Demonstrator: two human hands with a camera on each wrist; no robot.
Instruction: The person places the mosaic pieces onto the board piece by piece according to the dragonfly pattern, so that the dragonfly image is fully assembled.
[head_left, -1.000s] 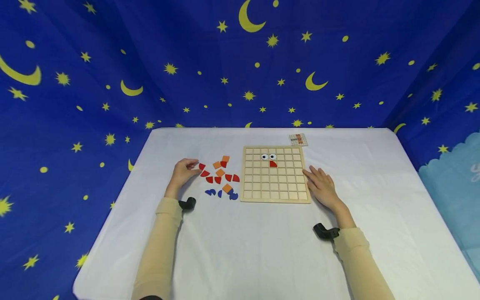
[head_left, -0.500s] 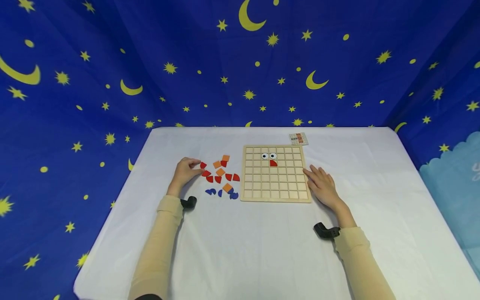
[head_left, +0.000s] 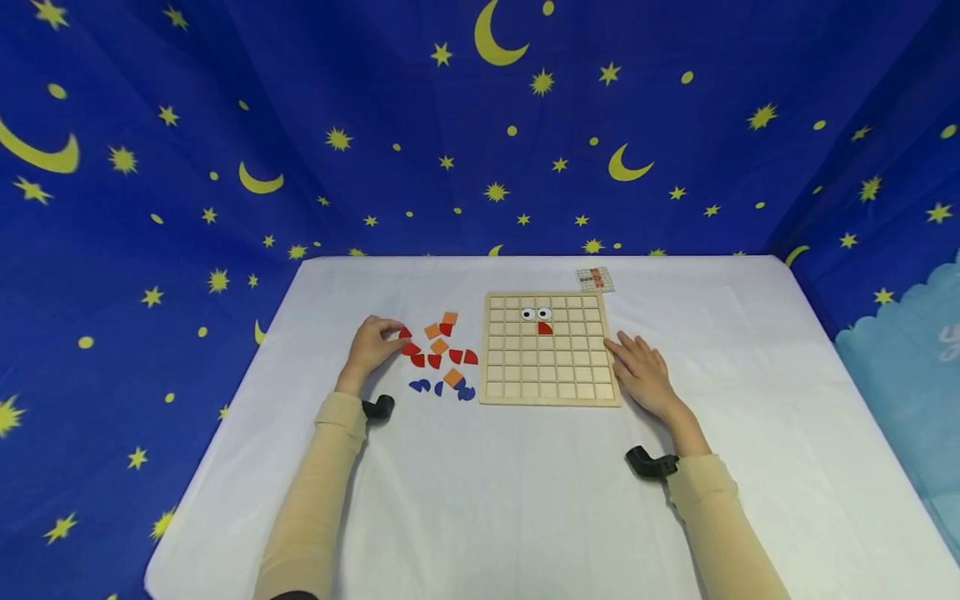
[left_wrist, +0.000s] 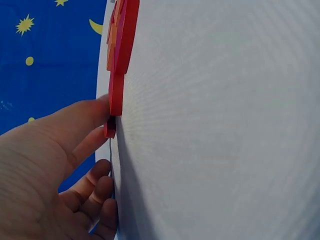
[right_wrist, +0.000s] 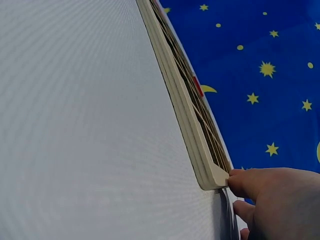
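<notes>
In the head view, my left hand (head_left: 369,348) is at the left of a loose group of flat tiles. Its thumb and index finger pinch a red quarter-circle tile (head_left: 405,332); a second red quarter-circle tile (head_left: 410,348) lies close to the thumb. The left wrist view shows the red tile (left_wrist: 110,129) at the index fingertip, partly hidden. A wooden grid board (head_left: 522,390) bears two eye tiles (head_left: 536,314) and one red quarter-circle tile (head_left: 545,328). Against the board's right edge, my right hand (head_left: 642,372) rests with fingers extended, touching the rim.
Orange square tiles (head_left: 438,346), more red quarter-circle tiles (head_left: 470,357) and blue tiles (head_left: 467,393) lie left of the board. A small pattern card (head_left: 595,279) lies behind the board. A white cloth (head_left: 495,500) covers the table; a blue star-patterned curtain (head_left: 420,100) hangs behind.
My left hand has shifted slightly right toward the tiles, and the red quarter-circle tile at its fingers has turned a little. My right hand stays at the board's edge.
</notes>
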